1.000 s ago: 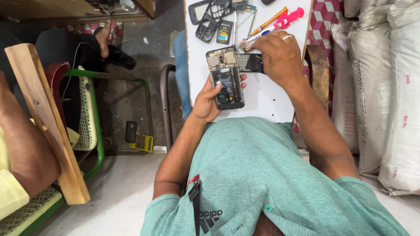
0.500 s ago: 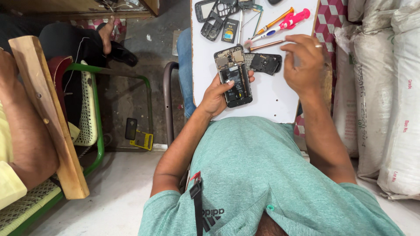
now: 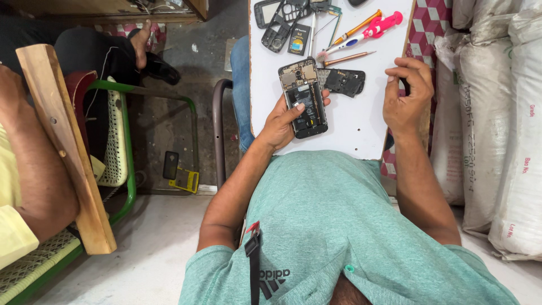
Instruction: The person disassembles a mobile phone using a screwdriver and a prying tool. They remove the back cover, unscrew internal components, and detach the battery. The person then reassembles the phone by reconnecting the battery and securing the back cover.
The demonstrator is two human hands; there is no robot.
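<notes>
My left hand (image 3: 278,125) holds an opened smartphone (image 3: 305,97) with its back removed, lying on a white board (image 3: 350,133) on my lap; my thumb rests on its battery. A black inner cover piece (image 3: 344,81) lies on the board just right of the phone's top. My right hand (image 3: 404,101) hovers at the board's right edge with fingers curled toward the thumb; whether it pinches something small is unclear. Farther up lie a pink-handled tool (image 3: 377,26), an orange screwdriver (image 3: 358,27), a copper-coloured stick (image 3: 349,58), dark phone frames (image 3: 275,24) and a small battery (image 3: 298,39).
Another person sits at left: an arm (image 3: 31,169) and a foot (image 3: 139,38) show. Beside them are a wooden plank (image 3: 62,147) and a green-framed chair (image 3: 129,169). A dark phone (image 3: 170,165) and a yellow item (image 3: 186,181) lie on the floor. White sacks (image 3: 497,124) stand right.
My right hand lifted the black cover piece off the phone, set it on the board, then drew away to the right edge. The left hand kept holding the phone.
</notes>
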